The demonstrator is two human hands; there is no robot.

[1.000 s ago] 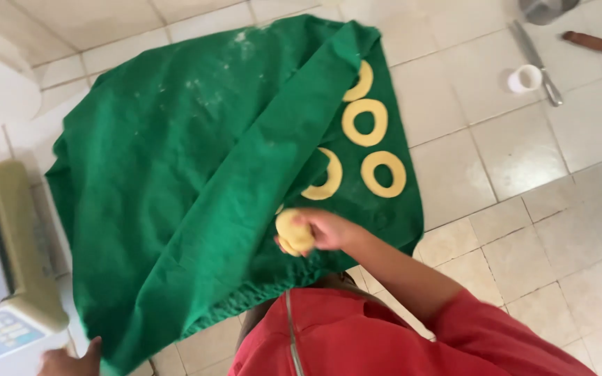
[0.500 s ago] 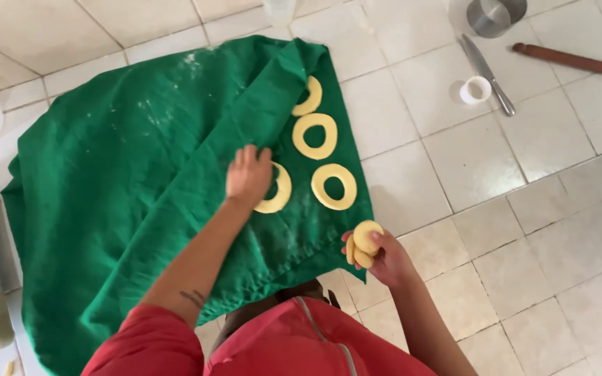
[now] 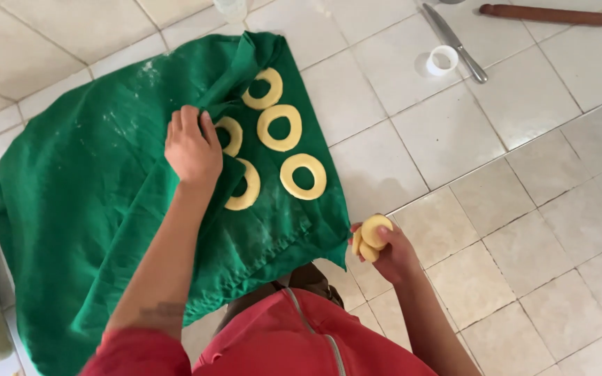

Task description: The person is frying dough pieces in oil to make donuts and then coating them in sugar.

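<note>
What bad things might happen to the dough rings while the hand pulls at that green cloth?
1. The left hand grips a fold of the green cloth lying over two dough rings; a tug might squash or stretch them.
2. The cloth's corner hangs past the tiled counter edge, so pulling it could drag the uncovered rings toward the drop.
3. The right hand squeezes a dough piece, which may lose its shape.

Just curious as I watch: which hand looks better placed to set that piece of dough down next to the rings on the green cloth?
Probably the right hand: it already holds the dough piece just off the green cloth. The left hand is busy gripping a fold beside the dough rings.
</note>
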